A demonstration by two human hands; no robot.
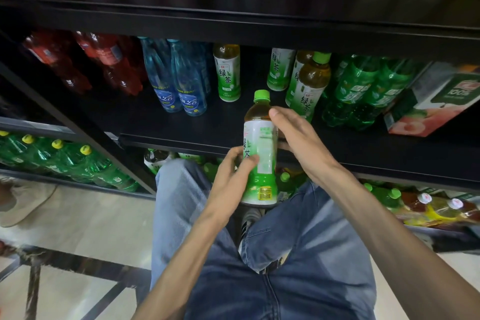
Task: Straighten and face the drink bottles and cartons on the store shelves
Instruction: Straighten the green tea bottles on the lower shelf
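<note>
My left hand and right hand have fingers curled round the tea bottle, off the shelf. I fear loose fingers drop it.

We're in a shop, at the drinks aisle. Dark shelves run in tiers, packed with rows of one product: red bottles, blue waters, green teas, green sodas, a juice carton. Below, more green bottles line up above a pale tiled floor.
</note>
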